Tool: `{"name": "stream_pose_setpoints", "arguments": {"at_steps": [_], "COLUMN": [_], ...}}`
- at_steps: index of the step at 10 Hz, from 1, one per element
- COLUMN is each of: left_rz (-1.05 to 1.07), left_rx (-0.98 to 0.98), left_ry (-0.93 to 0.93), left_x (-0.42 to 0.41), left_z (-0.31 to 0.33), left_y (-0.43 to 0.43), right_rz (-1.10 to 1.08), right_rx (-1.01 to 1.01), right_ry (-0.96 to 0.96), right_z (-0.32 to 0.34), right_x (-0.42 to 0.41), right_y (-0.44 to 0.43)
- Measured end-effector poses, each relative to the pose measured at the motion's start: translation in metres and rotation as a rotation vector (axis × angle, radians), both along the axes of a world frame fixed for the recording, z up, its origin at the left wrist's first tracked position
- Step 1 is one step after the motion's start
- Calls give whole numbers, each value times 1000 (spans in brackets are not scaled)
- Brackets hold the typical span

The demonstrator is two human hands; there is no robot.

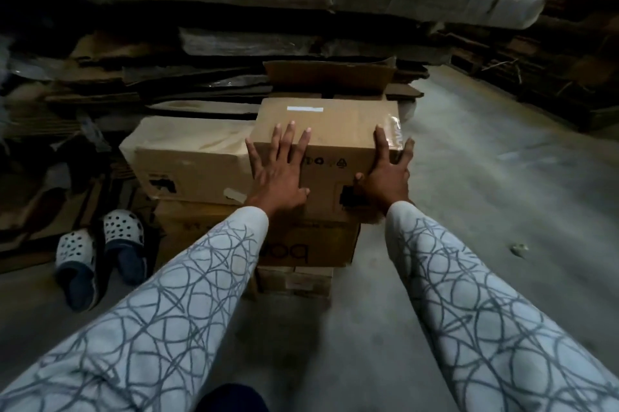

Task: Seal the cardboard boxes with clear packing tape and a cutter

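Note:
A closed brown cardboard box [338, 130] sits on top of a stack, with clear tape shining along its right edge and a white strip on its lid. My left hand [278, 173] lies flat over its near left edge, fingers spread. My right hand [385, 173] clasps the near right corner, fingers reaching up the taped side. A second closed box [187, 160] stands beside it on the left, touching it. Both rest on a lower box [301, 244] with dark printing. No tape roll or cutter is visible.
An open empty box [331, 76] stands behind the stack. Flattened cardboard piles [134, 76] fill the back and left. A pair of perforated clogs [100, 250] lies on the floor at left. Bare concrete floor [485, 177] stretches to the right.

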State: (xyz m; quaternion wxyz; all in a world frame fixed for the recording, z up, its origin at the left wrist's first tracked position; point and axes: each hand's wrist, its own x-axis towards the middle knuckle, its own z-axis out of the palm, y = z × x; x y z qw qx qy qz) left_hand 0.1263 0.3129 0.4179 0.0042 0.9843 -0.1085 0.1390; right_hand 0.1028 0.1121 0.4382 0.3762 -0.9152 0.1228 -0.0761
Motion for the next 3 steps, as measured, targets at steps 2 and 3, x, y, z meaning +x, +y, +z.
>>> {"name": "stream_pose_setpoints", "arguments": {"at_steps": [2,3], "left_rz": [-18,19], "left_rx": [-35,6], "left_ry": [185,162], "left_x": [-40,-66], "left_z": [37,57], "left_y": [5,19], "right_rz": [129,185], "right_rx": [-320,-464], "right_ry": [217,95], "right_z": [34,49], "right_x": [-40,-69], "right_y": [-18,-25]}}
